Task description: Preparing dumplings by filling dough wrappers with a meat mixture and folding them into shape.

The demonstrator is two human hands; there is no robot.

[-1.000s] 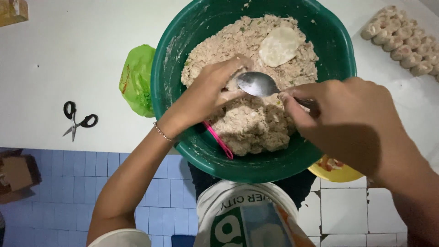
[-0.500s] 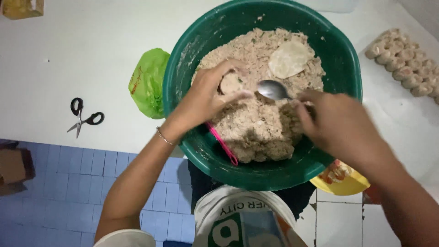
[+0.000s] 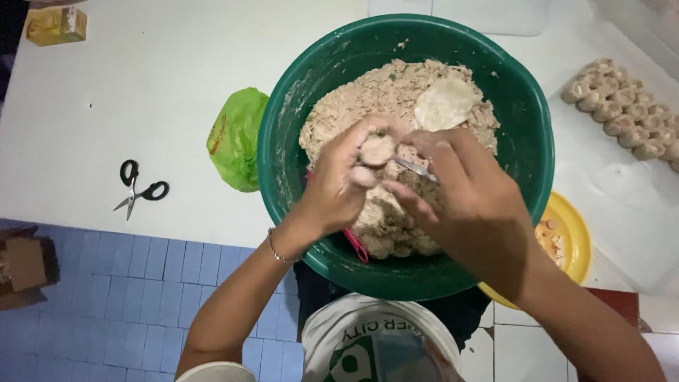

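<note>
A big green bowl (image 3: 297, 106) on the white table holds a mound of pale minced filling (image 3: 368, 99). A round dough wrapper (image 3: 443, 103) lies on top of the filling at the back. My left hand (image 3: 339, 187) is cupped over the bowl around a small filled dumpling (image 3: 377, 150). My right hand (image 3: 463, 194) is close beside it, gripping a metal spoon (image 3: 414, 168) whose tip touches the dumpling. A pink utensil handle (image 3: 356, 245) sticks out of the filling below my left hand.
Finished dumplings (image 3: 626, 113) sit in rows at the right. A yellow plate (image 3: 569, 233) peeks from under the bowl. A green plastic bag (image 3: 237, 138) lies left of the bowl, black-handled scissors (image 3: 138, 187) further left, a small yellow box (image 3: 56, 25) in the far corner.
The spoon has moved from above the filling to the dumpling in my left hand. My left hand has curled tighter around it, and both hands have come together.
</note>
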